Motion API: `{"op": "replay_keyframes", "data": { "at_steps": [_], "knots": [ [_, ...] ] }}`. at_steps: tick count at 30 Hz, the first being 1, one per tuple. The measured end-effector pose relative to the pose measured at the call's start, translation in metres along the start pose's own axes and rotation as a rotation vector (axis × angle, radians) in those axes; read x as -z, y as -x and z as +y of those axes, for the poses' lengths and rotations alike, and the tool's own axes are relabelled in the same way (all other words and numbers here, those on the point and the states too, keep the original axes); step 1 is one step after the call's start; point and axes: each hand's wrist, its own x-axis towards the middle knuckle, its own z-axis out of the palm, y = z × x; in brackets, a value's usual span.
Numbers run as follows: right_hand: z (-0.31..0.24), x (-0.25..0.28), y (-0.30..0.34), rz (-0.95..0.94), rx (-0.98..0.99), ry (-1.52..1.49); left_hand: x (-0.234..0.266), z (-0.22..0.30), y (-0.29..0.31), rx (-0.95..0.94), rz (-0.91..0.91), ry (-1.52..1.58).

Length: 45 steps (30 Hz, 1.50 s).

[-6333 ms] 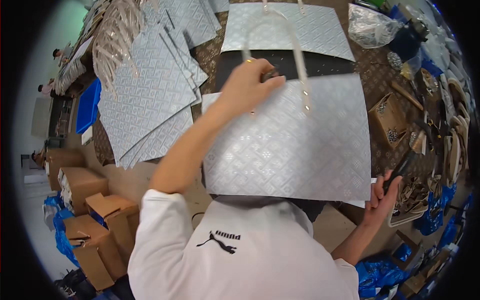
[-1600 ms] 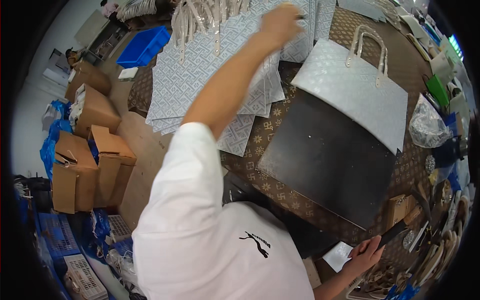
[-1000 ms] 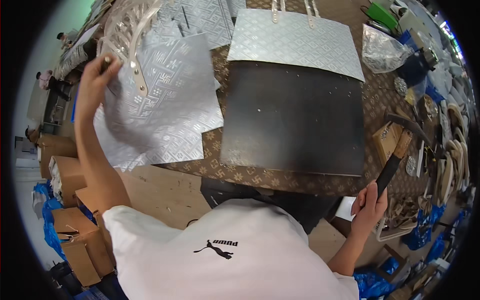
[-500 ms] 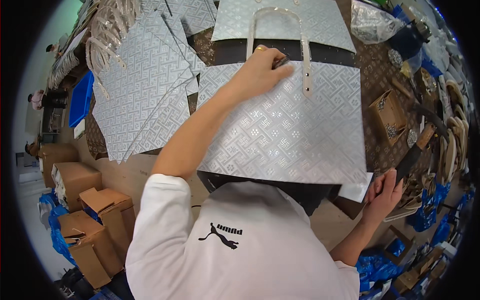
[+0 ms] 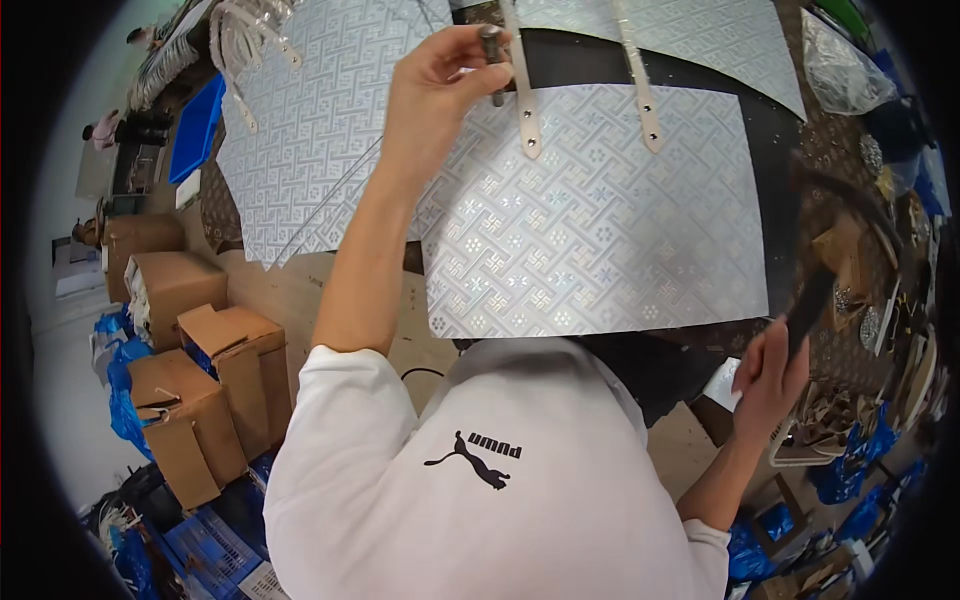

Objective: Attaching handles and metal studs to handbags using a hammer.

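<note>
Panel [image 5: 590, 210], silver and patterned, is laid over a black board [image 5: 778, 160], by which it is bordered on the far and right sides. Near its far edge the two ends of a pale strap [image 5: 640, 85] are lined up, each marked by two metal studs [image 5: 527, 114]. By the left hand [image 5: 435, 95] a metal rod [image 5: 491, 45] is pinched; it is held nearly upright at the panel's far left corner, just beside the strap's left end, and whether the panel is touched by it cannot be told. By the right hand [image 5: 770, 372] the black grip of a hammer [image 5: 815, 300] is wrapped, near the panel's right edge; the hammer's head is blurred. On the far side a second panel [image 5: 690, 35] is placed, partly over the board. At left a stack [image 5: 330, 120] of similar panels is spread on the brown table [image 5: 850, 355], with more straps [image 5: 228, 45] at its far left. Farther left a blue tray [image 5: 197, 130] is seen, and at near left boxes [image 5: 190, 425] are gathered. At far right a clear bag [image 5: 845, 65] is placed
</note>
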Motion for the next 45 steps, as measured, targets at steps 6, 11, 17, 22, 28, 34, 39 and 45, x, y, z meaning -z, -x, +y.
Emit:
{"op": "replay_keyframes", "data": {
  "at_steps": [6,11,17,22,28,34,39,45],
  "knots": [
    [-0.012,-0.066,-0.060,-0.360,0.243,0.327,0.023,0.006,0.035,0.214,-0.018,-0.133],
    [0.004,-0.053,-0.061,-0.330,0.112,0.426,0.017,0.007,0.041,0.331,-0.150,-0.453],
    [-0.004,-0.034,-0.044,-0.093,0.261,0.469,-0.008,-0.004,0.014,0.135,-0.199,-0.251],
    [-0.010,-0.020,-0.012,-0.044,0.142,0.137,-0.040,-0.014,0.001,-0.040,-0.064,-0.025],
    [-0.021,-0.025,0.014,-0.088,-0.006,0.278,-0.050,-0.041,-0.010,-0.043,-0.133,-0.073],
    [-0.033,-0.041,0.008,-0.160,0.130,0.377,-0.047,-0.042,-0.007,-0.084,-0.152,-0.152],
    [-0.116,-0.037,-0.017,-0.666,0.501,-0.295,-0.050,-0.039,-0.006,-0.124,-0.139,-0.291],
    [-0.064,-0.084,-0.032,-0.376,0.276,0.681,-0.051,-0.042,0.002,-0.111,-0.131,-0.254]
  ]
}}
